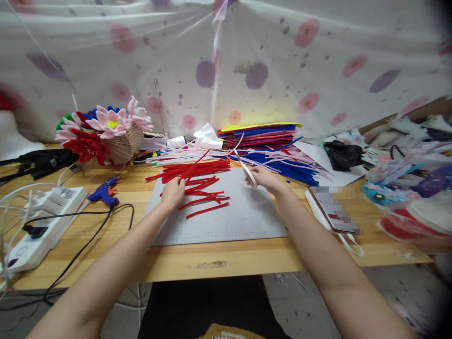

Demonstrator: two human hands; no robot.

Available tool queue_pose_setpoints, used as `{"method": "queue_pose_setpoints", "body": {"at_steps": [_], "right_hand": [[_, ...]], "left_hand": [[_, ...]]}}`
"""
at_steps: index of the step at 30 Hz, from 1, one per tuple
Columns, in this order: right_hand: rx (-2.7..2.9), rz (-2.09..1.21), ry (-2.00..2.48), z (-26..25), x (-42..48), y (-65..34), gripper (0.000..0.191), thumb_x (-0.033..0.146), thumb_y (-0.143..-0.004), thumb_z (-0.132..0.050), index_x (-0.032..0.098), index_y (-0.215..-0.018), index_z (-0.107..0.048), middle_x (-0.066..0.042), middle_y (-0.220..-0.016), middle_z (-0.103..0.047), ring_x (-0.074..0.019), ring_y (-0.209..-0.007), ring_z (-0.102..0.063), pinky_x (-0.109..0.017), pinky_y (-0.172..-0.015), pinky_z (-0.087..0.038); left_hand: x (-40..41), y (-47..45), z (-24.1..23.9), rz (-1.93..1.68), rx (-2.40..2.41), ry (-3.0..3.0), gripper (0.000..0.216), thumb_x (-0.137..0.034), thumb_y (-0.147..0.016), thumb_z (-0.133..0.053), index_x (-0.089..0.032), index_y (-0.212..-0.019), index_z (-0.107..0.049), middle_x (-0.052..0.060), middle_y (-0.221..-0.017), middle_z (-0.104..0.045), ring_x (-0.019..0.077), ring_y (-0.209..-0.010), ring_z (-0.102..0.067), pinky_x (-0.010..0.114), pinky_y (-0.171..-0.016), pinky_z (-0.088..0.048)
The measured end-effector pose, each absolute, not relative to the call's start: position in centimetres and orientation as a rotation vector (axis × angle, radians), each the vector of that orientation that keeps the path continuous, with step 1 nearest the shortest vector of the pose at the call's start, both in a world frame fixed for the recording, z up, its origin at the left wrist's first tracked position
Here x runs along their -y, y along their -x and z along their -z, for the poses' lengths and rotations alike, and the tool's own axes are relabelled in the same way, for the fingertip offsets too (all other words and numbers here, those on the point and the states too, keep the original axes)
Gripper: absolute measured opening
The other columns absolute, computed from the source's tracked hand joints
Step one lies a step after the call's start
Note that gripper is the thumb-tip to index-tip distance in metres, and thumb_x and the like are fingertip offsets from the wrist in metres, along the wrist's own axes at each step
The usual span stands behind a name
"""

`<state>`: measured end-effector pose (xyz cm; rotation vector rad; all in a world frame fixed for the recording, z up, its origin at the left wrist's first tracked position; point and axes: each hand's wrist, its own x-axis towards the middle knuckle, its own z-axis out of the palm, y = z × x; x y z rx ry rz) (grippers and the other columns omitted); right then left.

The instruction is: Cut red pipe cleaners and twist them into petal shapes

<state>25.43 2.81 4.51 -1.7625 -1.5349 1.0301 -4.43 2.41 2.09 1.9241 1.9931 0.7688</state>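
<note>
- Your left hand (173,192) lies palm down on the red pipe cleaners (199,175), a loose heap on the far half of the grey mat (240,216). The fingers curl onto the near ends. I cannot tell whether they pinch any or only press on them.
- Your right hand (264,178) is clenched round the handle of the scissors (244,168). The blades point up and left, toward the far edge of the desk (212,260).
- Both forearms reach forward from the near edge. The left wrist is flat and the right wrist is turned inward.
- The blades aim toward the heap your left hand is on, and the 2 hands are near each other. If the left hand slid right along the heap, a finger could be nicked.
- The red pieces splay at different angles. Lifting 1 would likely drag its neighbours off the mat.
- The scissor tip sits where the red heap meets the blue pipe cleaners (289,165) and some pale ones. A careless snip could catch the wrong colour.
- The cord of the glue gun (103,191) loops close to your left forearm, toward the desk's left edge. A wide sweep of the elbow could snag it.
</note>
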Motion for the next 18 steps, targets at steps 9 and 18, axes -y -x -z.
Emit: {"method": "queue_pose_setpoints", "body": {"at_steps": [9,18], "right_hand": [[1.255,-2.228,0.807,-4.0,-1.8,-17.9,0.054,0.060,-0.080,-0.034,0.012,-0.088,-0.057,-0.008,-0.079,-0.061,-0.0143,-0.068,-0.058,-0.027,-0.063,-0.045],[1.118,-2.537,0.602,-4.2,-4.1,-15.7,0.085,0.078,-0.069,-0.011,0.008,-0.091,-0.056,-0.012,-0.077,-0.063,-0.0194,-0.073,-0.060,-0.031,-0.067,-0.046]], "left_hand": [[-2.4,3.2,-2.8,-0.611,-1.989,-2.127,0.038,-0.035,-0.086,-0.025,-0.017,-0.079,-0.058,0.009,-0.082,-0.065,0.0197,-0.073,-0.058,0.027,-0.061,-0.034],[-2.1,2.6,-3.0,-0.550,-2.104,-2.246,0.038,-0.039,-0.088,-0.022,-0.018,-0.087,-0.054,0.009,-0.086,-0.063,0.0199,-0.073,-0.058,0.028,-0.058,-0.031]]}}
